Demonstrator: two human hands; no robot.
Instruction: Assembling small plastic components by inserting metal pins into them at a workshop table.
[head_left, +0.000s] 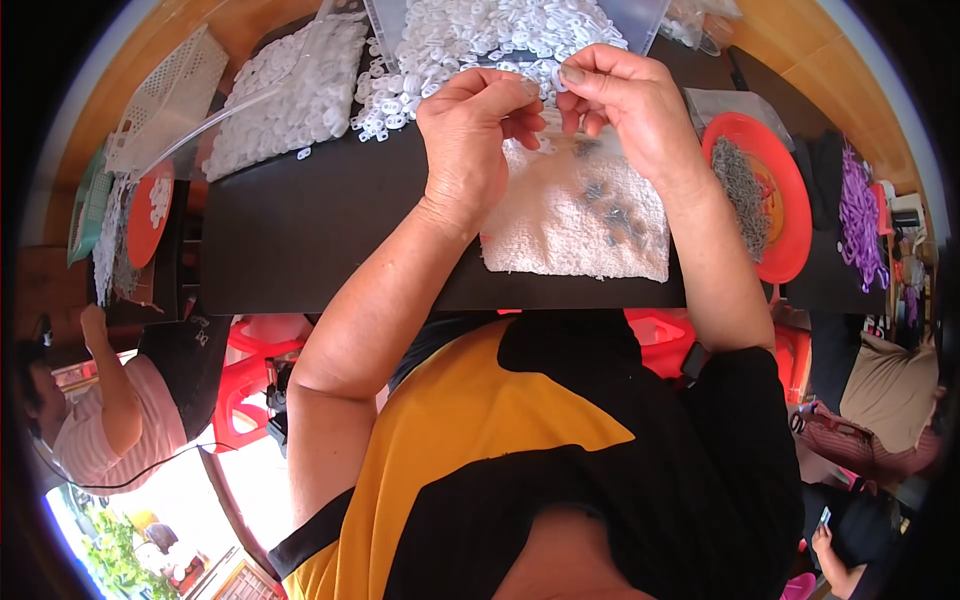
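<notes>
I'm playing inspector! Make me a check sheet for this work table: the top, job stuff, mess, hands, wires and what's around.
Surface: dark tabletop, with a white cloth showing dark spots.
Job's things: loose white plastic pieces in and beside a tub; plastic bag of white pieces at left; grey parts on a red plate at right.
Clutter: white perforated basket at left; purple bundle at far right.
Hands: left hand and right hand close together, fingers curled; anything pinched is too small to tell.
Cables: thin black cord, lower left.
Surroundings: co-worker at left, other people at right, red plastic stools.
</notes>
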